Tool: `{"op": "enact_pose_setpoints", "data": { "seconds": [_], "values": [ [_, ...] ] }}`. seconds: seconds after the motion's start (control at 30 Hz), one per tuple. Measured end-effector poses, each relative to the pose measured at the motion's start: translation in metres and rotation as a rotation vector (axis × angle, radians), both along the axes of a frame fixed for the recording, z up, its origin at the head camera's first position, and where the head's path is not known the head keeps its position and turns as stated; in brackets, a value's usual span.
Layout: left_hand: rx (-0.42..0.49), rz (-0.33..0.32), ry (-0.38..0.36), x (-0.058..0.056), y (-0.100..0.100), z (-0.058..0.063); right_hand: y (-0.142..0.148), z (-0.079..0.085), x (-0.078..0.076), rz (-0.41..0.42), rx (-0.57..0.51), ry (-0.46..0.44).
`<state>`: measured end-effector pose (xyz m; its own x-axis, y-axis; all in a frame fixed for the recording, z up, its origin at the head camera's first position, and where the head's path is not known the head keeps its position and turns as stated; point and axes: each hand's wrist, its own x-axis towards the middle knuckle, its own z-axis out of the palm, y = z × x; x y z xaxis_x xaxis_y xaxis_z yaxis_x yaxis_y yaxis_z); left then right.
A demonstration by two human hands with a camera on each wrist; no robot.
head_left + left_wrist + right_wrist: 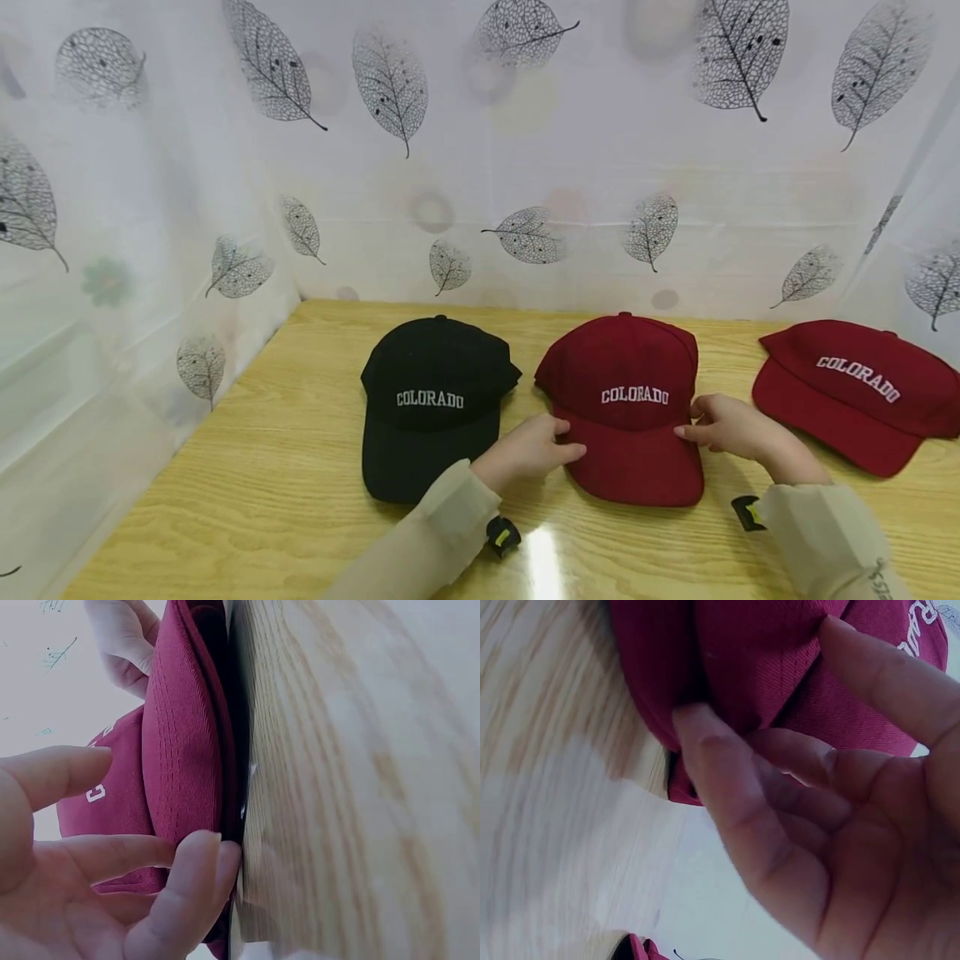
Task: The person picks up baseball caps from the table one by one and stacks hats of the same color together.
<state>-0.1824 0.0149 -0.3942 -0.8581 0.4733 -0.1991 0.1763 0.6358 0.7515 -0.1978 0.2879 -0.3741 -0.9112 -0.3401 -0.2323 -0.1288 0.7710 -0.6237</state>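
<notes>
In the head view a dark red cap (630, 467) with white COLORADO lettering lies on the table, brim toward me. My left hand (531, 452) is at the left edge of its brim, thumb over the upper side and fingers along the edge. At the right edge my right hand (731, 427) pinches the brim, its thumb on top. The right wrist view shows the fingers (727, 780) of that hand at the brim's underside. In the left wrist view the fingers (191, 877) curl close to the brim's rim, low over the tabletop.
A black COLORADO cap (431, 450) lies to the left, its brim near my left forearm. Another dark red cap (840, 417) lies tilted at the right. Behind the wooden table (247, 475) hangs a white curtain (570, 175) with leaf prints.
</notes>
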Motion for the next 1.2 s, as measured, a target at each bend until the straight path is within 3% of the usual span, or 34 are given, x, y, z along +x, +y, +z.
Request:
{"op": "enact_pose_setpoints", "data": {
  "seconds": [0.17,0.47,0.77,1.0,1.2],
  "values": [
    [0.096,0.034,-0.086,-0.002,-0.001,-0.002,-0.001,0.000,0.000,0.040,0.063,0.079],
    [0.211,0.067,-0.210,-0.006,-0.007,0.000,0.005,-0.003,0.001,-0.042,-0.082,-0.079],
    [0.222,0.162,-0.187,-0.015,-0.008,0.001,0.015,-0.007,-0.004,-0.070,-0.166,-0.135],
    [0.226,0.097,-0.156,-0.018,-0.001,0.000,0.017,-0.010,-0.005,-0.028,-0.204,-0.106],
    [0.172,0.069,-0.102,-0.013,0.000,0.003,0.020,-0.013,-0.008,0.100,-0.241,-0.074]
  ]
}}
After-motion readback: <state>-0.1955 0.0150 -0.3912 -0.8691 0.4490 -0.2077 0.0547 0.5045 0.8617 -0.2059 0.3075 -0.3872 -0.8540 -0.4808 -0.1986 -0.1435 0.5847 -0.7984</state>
